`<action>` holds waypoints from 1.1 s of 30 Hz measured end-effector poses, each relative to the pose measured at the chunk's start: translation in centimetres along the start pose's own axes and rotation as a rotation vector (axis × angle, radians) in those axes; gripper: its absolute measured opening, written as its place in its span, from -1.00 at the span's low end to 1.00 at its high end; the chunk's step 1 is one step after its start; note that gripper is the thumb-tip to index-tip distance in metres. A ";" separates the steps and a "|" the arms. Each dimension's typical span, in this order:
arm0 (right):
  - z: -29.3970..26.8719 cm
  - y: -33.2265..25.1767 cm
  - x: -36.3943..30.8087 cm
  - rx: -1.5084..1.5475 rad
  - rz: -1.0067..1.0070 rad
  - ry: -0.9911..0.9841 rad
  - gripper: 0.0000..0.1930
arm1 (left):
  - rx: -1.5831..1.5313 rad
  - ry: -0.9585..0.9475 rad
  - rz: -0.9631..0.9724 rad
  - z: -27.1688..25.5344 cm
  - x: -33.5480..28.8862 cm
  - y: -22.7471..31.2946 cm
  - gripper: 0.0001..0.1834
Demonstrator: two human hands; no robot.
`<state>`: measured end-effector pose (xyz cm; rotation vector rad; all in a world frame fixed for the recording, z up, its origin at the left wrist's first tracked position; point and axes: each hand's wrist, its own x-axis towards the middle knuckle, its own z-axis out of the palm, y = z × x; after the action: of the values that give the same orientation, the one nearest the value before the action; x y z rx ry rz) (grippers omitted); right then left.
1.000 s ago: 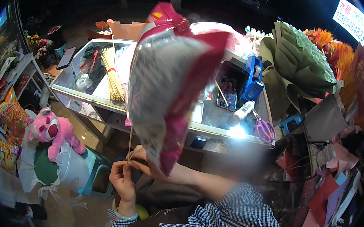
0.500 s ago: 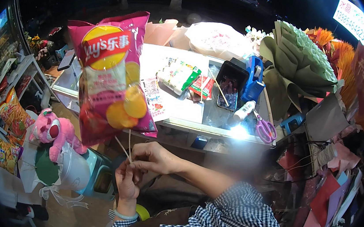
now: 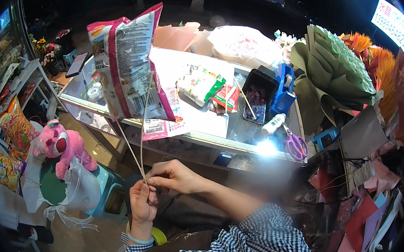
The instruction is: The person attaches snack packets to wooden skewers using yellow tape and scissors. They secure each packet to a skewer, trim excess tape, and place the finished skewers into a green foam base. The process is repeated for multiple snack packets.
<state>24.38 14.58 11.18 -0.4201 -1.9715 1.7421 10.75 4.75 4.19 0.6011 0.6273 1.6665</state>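
Both my hands pinch the lower ends of two thin pale sticks, which spread apart upward in a narrow V. A puffed magenta and white bag of potato chips stands at the top of the sticks, its printed back facing me. One stick runs up along the bag's back; the other meets its bottom corner. My left hand is closed round the stick ends from below. My right hand reaches across from the right, thumb and fingers closed on the sticks at the same spot.
Ahead, a glass-topped counter bears a green and white snack pack, a phone, a blue tape dispenser, a glue bottle and purple scissors. Left is a pink plush bear on a white bucket; right, a green-wrapped bouquet.
The chip bag has turned from its front to its back and sits a little higher. More of the sticks shows below it. My hands have hardly moved.
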 end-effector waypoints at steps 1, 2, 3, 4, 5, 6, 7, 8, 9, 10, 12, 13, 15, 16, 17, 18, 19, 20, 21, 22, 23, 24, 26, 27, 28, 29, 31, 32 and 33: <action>-0.1 -0.1 0.0 0.019 -0.038 -0.038 -0.76 | -0.081 -0.073 -0.055 -0.3 -0.1 0.0 -0.74; -0.2 -0.3 0.0 0.034 -0.055 -0.068 -0.75 | -0.139 -0.166 -0.057 -0.5 0.0 -0.1 -0.71; -0.3 -0.4 0.0 0.049 -0.071 -0.097 -0.74 | -0.174 -0.178 -0.095 -0.8 -0.1 -0.2 -0.70; -0.4 -0.6 -0.1 0.145 0.007 -0.139 -0.73 | -0.226 -0.216 -0.122 -1.0 -0.2 -0.3 -0.70; -0.4 -0.7 -0.2 0.188 0.060 -0.186 -0.74 | -0.288 -0.244 -0.153 -1.1 -0.3 -0.4 -0.68; -0.5 -0.9 -0.3 0.230 0.113 -0.232 -0.74 | -0.324 -0.360 -0.150 -1.2 -0.4 -0.6 -0.62; -0.6 -1.0 -0.3 0.285 0.148 -0.285 -0.74 | -0.390 -0.365 -0.223 -1.2 -0.5 -0.7 -0.61; -0.5 -1.1 -0.3 0.273 0.225 -0.347 -0.74 | -0.456 -0.369 -0.297 -1.2 -0.6 -0.7 -0.60; -0.5 -1.1 -0.3 0.213 0.055 -0.323 -0.74 | -0.531 -0.411 -0.361 -1.1 -0.8 -0.7 -0.59; -0.4 -1.2 -0.3 0.124 -0.084 -0.286 -0.75 | -0.578 -0.439 -0.364 -0.9 -0.7 -0.8 -0.51; -0.4 -1.3 -0.7 0.036 -0.157 -0.198 -0.78 | -0.286 -0.292 -0.263 -0.5 -0.4 -0.7 -0.39; -0.3 -1.2 -0.7 -0.038 -0.163 -0.144 -0.79 | -0.072 -0.138 -0.212 -0.2 -0.3 -0.6 -0.35; -0.1 -1.1 -1.1 -0.188 -0.172 -0.032 -0.80 | 0.151 -0.224 -0.032 -0.1 0.9 0.3 -0.33; 0.0 -0.9 -1.2 -0.303 -0.167 0.036 -0.80 | 0.227 -0.051 0.059 0.2 1.0 0.5 -0.34; 0.0 -0.7 -1.4 -0.417 -0.160 0.105 -0.80 | 0.266 0.061 0.177 0.4 1.1 0.7 -0.36; 0.2 -0.3 -1.5 -0.529 -0.151 0.173 -0.81 | 0.309 0.093 0.241 0.8 1.0 0.9 -0.36; 0.4 0.2 -1.7 -0.633 -0.175 0.251 -0.81 | 0.352 0.127 0.304 1.1 0.8 1.0 -0.37; 0.9 0.9 -1.7 -0.755 -0.117 0.309 -0.82 | 0.413 0.103 0.353 1.5 0.7 1.1 -0.34; 1.4 1.6 -1.7 -0.816 -0.081 0.314 -0.84 | 0.409 0.091 0.338 1.9 0.7 1.1 -0.34; 2.0 2.3 -1.9 -0.873 -0.074 0.326 -0.85 | 0.405 0.079 0.324 2.2 0.7 1.0 -0.34; 2.6 3.0 -2.0 -0.931 -0.071 0.340 -0.86 | 0.402 0.066 0.307 2.5 0.6 0.9 -0.33; 3.4 3.7 -2.1 -0.933 -0.045 0.321 -0.87 | 0.373 0.087 0.291 2.9 0.7 0.4 -0.40; 4.8 4.8 -2.6 -0.917 -0.065 0.306 -0.87 | 0.233 0.180 0.266 2.8 0.6 0.3 -0.48; 5.4 5.2 -2.8 -0.917 -0.032 0.295 -0.87 | 0.162 0.238 0.251 2.6 0.6 0.2 -0.52; 5.8 5.4 -2.9 -0.895 -0.028 0.231 -0.86 | 0.134 0.276 0.259 2.5 0.5 0.0 -0.62; 6.1 5.6 -2.9 -0.813 -0.026 0.209 -0.85 | 0.155 0.291 0.263 2.3 0.4 -0.1 -0.63; 5.5 5.7 -2.9 -0.616 -0.099 0.189 -0.83 | 0.041 0.245 0.238 1.6 0.0 0.4 -0.64; 5.0 5.7 -2.8 -0.472 -0.087 0.103 -0.82 | -0.033 0.219 0.175 1.2 -0.1 0.8 -0.64; 4.3 5.8 -2.6 -0.330 -0.020 0.013 -0.82 | -0.107 0.162 0.119 0.8 -0.1 1.2 -0.63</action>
<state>23.80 10.44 4.76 -0.5170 -2.2513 1.3984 10.44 4.51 5.60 0.4358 0.6233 1.8613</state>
